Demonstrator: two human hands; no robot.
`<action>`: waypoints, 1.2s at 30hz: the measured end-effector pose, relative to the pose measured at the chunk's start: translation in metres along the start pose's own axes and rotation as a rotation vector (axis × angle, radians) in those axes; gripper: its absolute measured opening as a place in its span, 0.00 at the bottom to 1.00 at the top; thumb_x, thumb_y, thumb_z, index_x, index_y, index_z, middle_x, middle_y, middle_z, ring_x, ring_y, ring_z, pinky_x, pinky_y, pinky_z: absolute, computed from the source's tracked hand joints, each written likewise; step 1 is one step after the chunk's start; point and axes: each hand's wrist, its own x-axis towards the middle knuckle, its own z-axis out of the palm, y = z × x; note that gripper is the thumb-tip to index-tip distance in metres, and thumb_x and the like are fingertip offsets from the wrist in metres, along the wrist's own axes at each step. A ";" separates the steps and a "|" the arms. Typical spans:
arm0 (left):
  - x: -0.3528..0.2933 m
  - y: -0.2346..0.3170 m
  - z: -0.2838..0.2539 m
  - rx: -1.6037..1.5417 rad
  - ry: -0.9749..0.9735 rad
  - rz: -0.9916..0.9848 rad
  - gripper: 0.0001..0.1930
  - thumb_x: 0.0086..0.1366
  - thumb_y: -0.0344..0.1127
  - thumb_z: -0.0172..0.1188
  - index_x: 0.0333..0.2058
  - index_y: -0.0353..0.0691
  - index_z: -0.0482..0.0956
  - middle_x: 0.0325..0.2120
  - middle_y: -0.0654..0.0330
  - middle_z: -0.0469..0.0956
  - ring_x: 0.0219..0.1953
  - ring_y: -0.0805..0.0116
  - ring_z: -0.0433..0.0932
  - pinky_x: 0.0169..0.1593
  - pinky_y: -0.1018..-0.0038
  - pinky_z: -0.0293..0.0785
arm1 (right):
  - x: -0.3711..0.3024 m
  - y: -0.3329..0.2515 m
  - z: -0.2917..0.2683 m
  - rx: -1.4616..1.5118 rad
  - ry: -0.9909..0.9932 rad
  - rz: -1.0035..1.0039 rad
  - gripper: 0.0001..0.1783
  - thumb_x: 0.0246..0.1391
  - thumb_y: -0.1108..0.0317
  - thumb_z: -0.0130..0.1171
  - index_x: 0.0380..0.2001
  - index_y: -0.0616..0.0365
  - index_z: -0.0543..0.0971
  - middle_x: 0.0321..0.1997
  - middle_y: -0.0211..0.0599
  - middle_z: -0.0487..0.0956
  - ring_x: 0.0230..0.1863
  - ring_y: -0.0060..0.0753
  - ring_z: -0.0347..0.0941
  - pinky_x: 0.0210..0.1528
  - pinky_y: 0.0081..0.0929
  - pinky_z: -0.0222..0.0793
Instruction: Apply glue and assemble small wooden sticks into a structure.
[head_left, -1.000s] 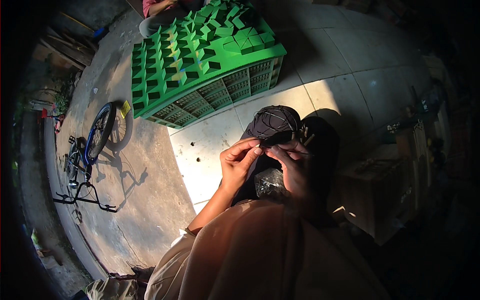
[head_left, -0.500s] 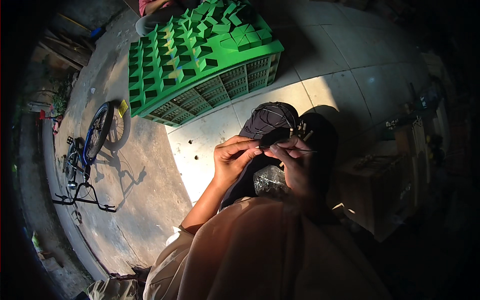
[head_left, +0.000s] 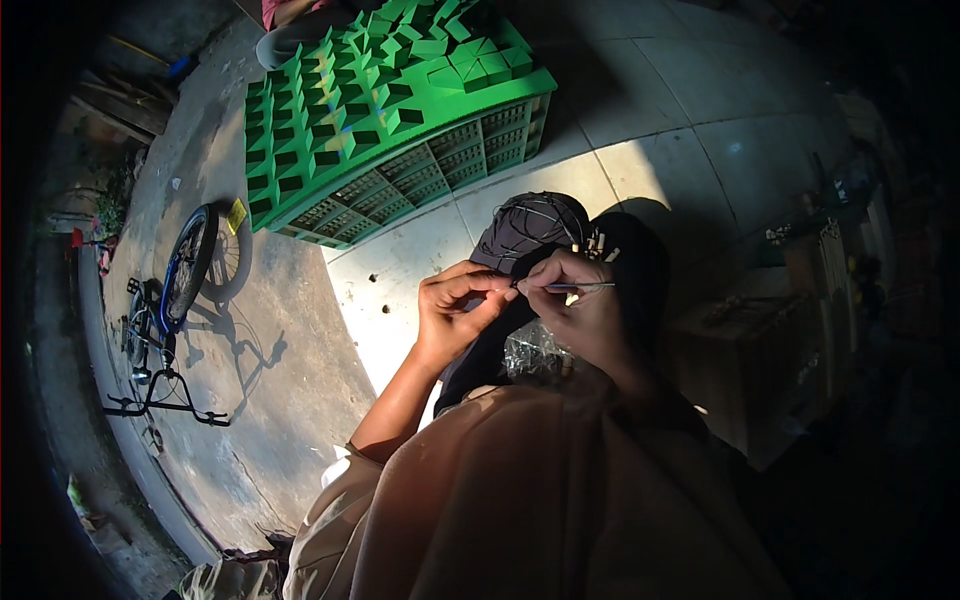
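My left hand (head_left: 452, 312) is closed in a pinch above my lap, its fingertips meeting those of my right hand. What it pinches is too small and covered to make out. My right hand (head_left: 572, 300) is closed round a thin dark stick (head_left: 597, 286), whose back end sticks out to the right. Below the hands a crumpled clear plastic bag (head_left: 533, 350) lies on my lap. Several short pale wooden pegs (head_left: 597, 243) rest beyond my right hand. Thin strands (head_left: 530, 212) lie across my dark-clothed left knee.
Ahead stands a green crate (head_left: 400, 195), topped by a green board (head_left: 300, 190) with rows of small green blocks (head_left: 470, 65). A person's sleeve (head_left: 270, 12) shows behind it. On the left a bicycle (head_left: 180, 290) lies on the concrete. A dim box (head_left: 730, 360) stands at right.
My right hand has turned and drawn in against my left fingertips, so the thin stick now shows more plainly. The whole view has shifted slightly.
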 end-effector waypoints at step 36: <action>0.002 0.009 -0.003 -0.407 0.002 -0.079 0.09 0.47 0.18 0.62 0.29 0.28 0.75 0.29 0.54 0.75 0.30 0.72 0.75 0.36 0.79 0.72 | -0.014 0.017 0.007 0.722 0.240 0.323 0.06 0.44 0.83 0.55 0.23 0.64 0.69 0.27 0.42 0.75 0.30 0.28 0.75 0.37 0.28 0.75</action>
